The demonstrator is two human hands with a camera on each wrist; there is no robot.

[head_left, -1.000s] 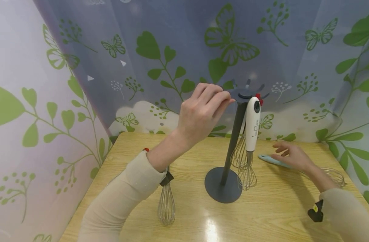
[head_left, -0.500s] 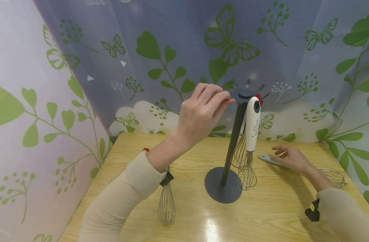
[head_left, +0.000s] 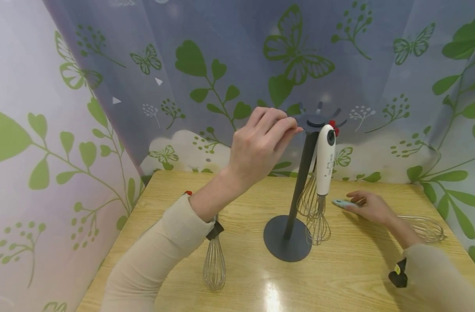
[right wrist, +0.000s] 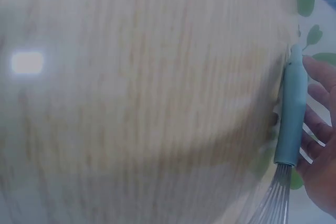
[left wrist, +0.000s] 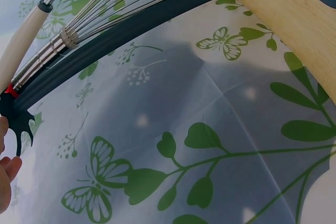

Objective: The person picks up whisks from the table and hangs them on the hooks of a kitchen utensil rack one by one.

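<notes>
A dark whisk stand (head_left: 299, 182) stands upright on its round base. My left hand (head_left: 258, 145) pinches the left edge of its hooked top. From the hooks hang a white-handled whisk (head_left: 324, 164) and a metal-handled whisk (left wrist: 39, 66) with a red loop, partly behind it. Flat on the table at the right lies a whisk with a light blue handle (right wrist: 292, 111). Over that handle is my right hand (head_left: 371, 207), its fingers loosely bent along the far side. The thumb is hidden in the right wrist view.
Another wire whisk (head_left: 214, 266) lies on the wooden table (head_left: 338, 277) below my left forearm, its handle mostly hidden by the sleeve. Behind the table hangs a leaf-and-butterfly patterned cloth (head_left: 229, 52), which also covers both sides.
My right hand has slid left along the light blue handle toward its end, baring more of the wire loops. That whisk stays put. The left hand and stand have not moved.
</notes>
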